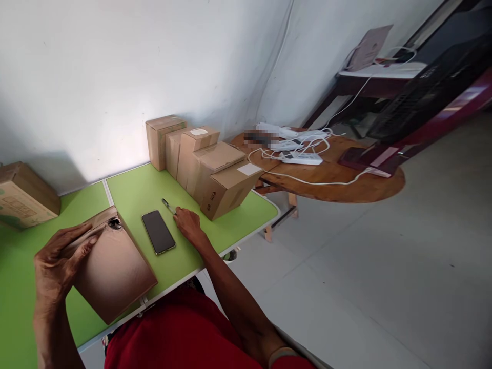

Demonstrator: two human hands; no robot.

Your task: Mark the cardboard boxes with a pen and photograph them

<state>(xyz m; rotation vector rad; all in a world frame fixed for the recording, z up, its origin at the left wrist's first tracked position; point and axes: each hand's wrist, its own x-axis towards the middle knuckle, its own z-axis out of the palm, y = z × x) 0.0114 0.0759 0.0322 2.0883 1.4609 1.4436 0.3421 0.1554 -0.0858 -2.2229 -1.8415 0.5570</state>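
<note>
Left hand (57,264) grips the near-left edge of a flat cardboard box (115,269), fingers curled over its rim; the box lies on the green bench (134,192) at the front edge, one corner overhanging slightly. A small dark ragged spot, possibly a hole or tape remnant, shows near the box's far corner. Right hand (187,221) rests on the bench with fingers stretched forward, fingertips touching a pen-like tool (168,205); the grasp is not closed, the tool lies flat on the surface. A dark phone (158,231) lies screen-up between the box and the right hand, touching neither. Judgement: the box appears shut and unopened, nothing is out of it, and the tool is only being reached for, so the work on this box looks barely begun. A row of sealed cartons (203,164) stands against the wall behind, apparently untouched; another carton (23,195) sits at the far left. A round wooden table (346,187) beside the bench carries white cables and a power strip (302,158).
</note>
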